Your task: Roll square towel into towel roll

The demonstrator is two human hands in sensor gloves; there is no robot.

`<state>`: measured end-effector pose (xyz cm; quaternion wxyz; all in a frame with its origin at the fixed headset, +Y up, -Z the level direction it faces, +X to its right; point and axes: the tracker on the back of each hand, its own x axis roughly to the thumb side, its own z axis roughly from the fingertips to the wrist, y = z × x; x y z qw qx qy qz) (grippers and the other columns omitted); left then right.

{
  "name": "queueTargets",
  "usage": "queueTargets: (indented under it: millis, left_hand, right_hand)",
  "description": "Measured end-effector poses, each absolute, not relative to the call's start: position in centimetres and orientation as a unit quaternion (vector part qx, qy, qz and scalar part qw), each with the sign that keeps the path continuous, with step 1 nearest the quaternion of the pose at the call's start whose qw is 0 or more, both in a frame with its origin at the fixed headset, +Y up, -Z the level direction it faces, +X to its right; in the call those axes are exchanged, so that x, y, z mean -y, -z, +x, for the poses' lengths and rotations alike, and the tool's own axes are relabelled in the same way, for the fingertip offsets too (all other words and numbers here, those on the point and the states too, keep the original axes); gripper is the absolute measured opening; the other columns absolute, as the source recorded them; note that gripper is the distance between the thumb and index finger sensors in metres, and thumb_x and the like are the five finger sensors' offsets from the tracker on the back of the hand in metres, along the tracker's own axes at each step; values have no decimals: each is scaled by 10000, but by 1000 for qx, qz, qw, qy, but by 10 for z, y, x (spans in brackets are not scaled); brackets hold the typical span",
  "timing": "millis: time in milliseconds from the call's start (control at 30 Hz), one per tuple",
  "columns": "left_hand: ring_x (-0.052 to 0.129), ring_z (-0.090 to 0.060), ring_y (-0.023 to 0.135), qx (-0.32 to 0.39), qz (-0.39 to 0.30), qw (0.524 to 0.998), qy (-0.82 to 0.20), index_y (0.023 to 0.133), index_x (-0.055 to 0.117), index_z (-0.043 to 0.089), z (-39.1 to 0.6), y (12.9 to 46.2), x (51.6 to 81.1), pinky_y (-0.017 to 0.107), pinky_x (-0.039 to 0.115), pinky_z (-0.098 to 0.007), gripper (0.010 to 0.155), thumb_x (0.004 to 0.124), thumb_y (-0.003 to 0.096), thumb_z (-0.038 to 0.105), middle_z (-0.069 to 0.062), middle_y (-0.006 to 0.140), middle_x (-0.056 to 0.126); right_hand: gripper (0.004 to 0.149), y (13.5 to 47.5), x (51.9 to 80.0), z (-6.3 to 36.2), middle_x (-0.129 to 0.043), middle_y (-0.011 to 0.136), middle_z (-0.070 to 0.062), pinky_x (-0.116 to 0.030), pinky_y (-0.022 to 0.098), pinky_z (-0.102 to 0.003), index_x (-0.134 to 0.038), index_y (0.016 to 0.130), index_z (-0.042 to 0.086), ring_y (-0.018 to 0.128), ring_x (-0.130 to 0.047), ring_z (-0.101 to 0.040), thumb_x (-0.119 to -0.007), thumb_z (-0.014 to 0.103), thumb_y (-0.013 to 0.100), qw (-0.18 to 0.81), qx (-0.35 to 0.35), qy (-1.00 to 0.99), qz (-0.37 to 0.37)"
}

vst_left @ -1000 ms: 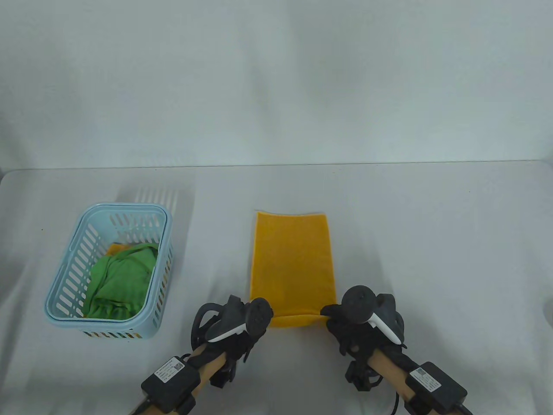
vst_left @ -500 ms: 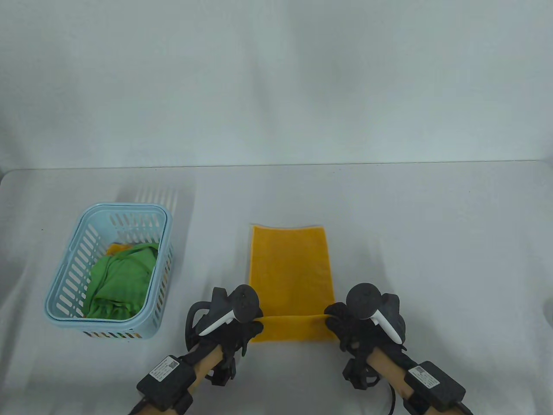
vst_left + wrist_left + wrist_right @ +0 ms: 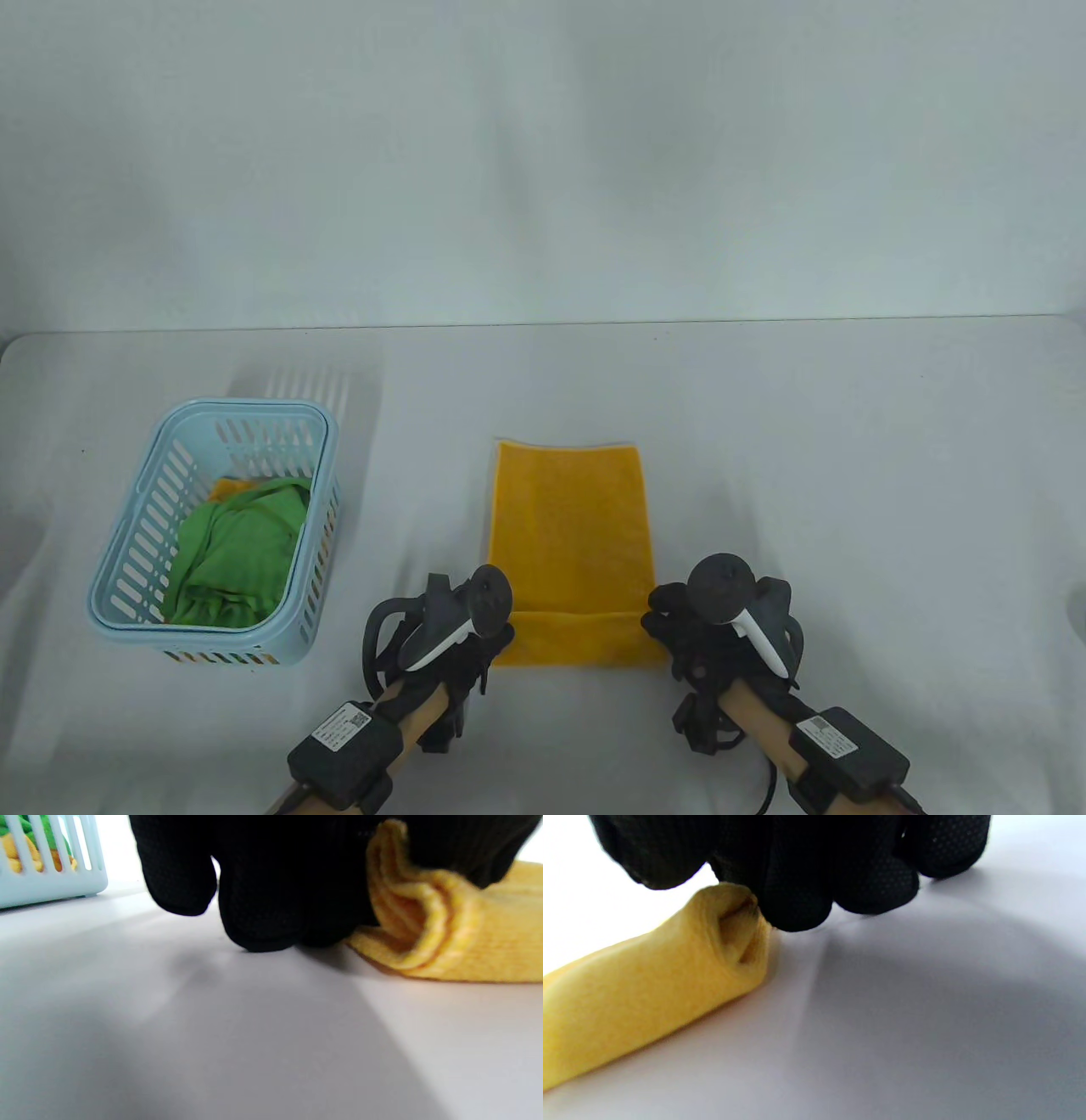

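A pale grey bench (image 3: 848, 441) runs back to a plain white wall, evenly lit. White labels sit on the black boxes strapped to both forearms, but their print is too small to read, and no other writing shows. The yellow towel (image 3: 570, 526) lies flat at the middle of the bench as a long strip running near to far, with its near end turned over into a low, loose roll (image 3: 577, 638) just in front of the person. The left hand (image 3: 462, 637) grips the left end of that roll: in the left wrist view its gloved fingers (image 3: 263, 899) curl down over the folded layers, and the fingertips touch the bench. The right hand (image 3: 691, 632) pinches the right end, its fingers (image 3: 797, 878) bunched over the open spiral of cloth in the right wrist view. Both forearms come in from the near edge and angle inward, with the trackers on the backs of the hands facing up. At the left, well apart from the towel, stands a light blue slotted basket (image 3: 127, 543) holding a crumpled green cloth (image 3: 233, 552) with an orange cloth (image 3: 231, 490) just showing behind it.
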<state>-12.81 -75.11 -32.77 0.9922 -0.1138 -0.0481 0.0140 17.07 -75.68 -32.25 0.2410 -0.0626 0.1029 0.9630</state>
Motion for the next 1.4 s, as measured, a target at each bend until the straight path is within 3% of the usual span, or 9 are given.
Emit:
queueTargets:
  millis: [233, 400, 533, 700, 1067, 1233, 1400]
  left_hand:
    - [970, -192, 752, 43, -93, 994, -34, 963, 721, 338, -140, 329, 739, 662, 750, -486, 664, 746, 347, 583, 69, 911, 872]
    - [910, -209, 833, 107, -64, 991, -37, 990, 675, 362, -129, 318, 721, 682, 722, -498, 694, 761, 337, 581, 58, 982, 796]
    - [842, -207, 896, 173, -70, 982, -8, 992, 651, 390, -113, 308, 721, 705, 692, -496, 687, 769, 337, 560, 67, 1026, 723]
    - [804, -222, 931, 200, -94, 974, 53, 995, 643, 364, -97, 304, 738, 713, 678, -502, 700, 774, 334, 552, 61, 1048, 683]
    - [646, -186, 1020, 192, -126, 969, 92, 1040, 422, 384, -100, 308, 760, 767, 628, -448, 799, 779, 341, 535, 84, 1106, 484]
    - [641, -185, 1018, 192, -127, 969, 89, 1043, 423, 375, -100, 308, 759, 769, 627, -440, 737, 741, 386, 482, 83, 1105, 482]
    - [668, -193, 1014, 188, -132, 971, 64, 1047, 485, 367, -102, 310, 754, 765, 634, -450, 651, 660, 423, 437, 78, 1104, 525]
  right_hand:
    - [614, 320, 739, 173, -910, 766, 43, -719, 574, -518, -722, 869, 339, 700, -896, -262, -786, 555, 297, 264, -80, -960, -50]
    - [638, 306, 724, 152, -868, 830, 45, -703, 595, -525, -682, 893, 348, 767, -860, -275, -787, 554, 298, 227, -59, -972, 24]
    - [676, 298, 725, 133, -773, 918, 49, -652, 637, -539, -617, 923, 367, 860, -772, -287, -793, 548, 295, 173, -79, -979, 76]
    - [688, 294, 739, 121, -679, 995, 55, -596, 675, -557, -609, 929, 373, 949, -669, -301, -805, 542, 291, 93, -97, -987, 93]
    - [681, 297, 760, 122, -596, 1029, 120, -587, 685, -553, -587, 923, 383, 965, -655, -290, -848, 473, 301, 35, -92, -992, 84]
    - [544, 298, 759, 124, -667, 1001, 117, -628, 664, -538, -650, 892, 381, 928, -724, -280, -774, 407, 363, 46, -66, -993, 89]
    - [529, 303, 754, 129, -710, 992, 119, -651, 651, -533, -671, 892, 384, 917, -750, -283, -745, 421, 369, 76, -78, -991, 78]
